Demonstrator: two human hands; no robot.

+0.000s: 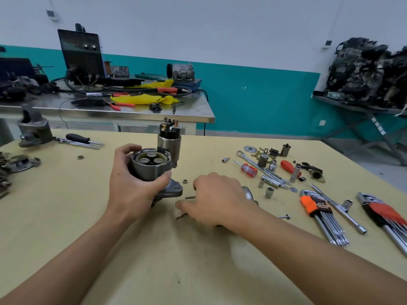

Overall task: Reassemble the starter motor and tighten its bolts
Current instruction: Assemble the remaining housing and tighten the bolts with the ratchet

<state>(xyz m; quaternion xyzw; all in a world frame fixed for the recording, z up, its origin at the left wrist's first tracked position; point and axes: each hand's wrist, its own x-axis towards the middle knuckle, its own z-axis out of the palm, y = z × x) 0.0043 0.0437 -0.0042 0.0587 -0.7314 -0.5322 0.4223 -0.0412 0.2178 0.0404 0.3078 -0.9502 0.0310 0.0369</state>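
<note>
At the middle of the pale wooden table (pixel 176 271), the right hand (pixel 217 200) reaches palm-down over a small dark bolt (pixel 181 215); any pinch is hidden. Beyond, toward the far edge, the left hand (pixel 132 186) wraps the upright grey metal starter motor housing (pixel 149 171), gears (pixel 150 160) exposed. Likely fetching fasteners; next needs a precise fingertip pickup

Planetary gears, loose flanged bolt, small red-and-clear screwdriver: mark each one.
planetary gears (pixel 151 154), head view, on the rearmost gear's face.
loose flanged bolt (pixel 286 216), head view, on its head end.
small red-and-clear screwdriver (pixel 248 169), head view, on its handle.
</note>
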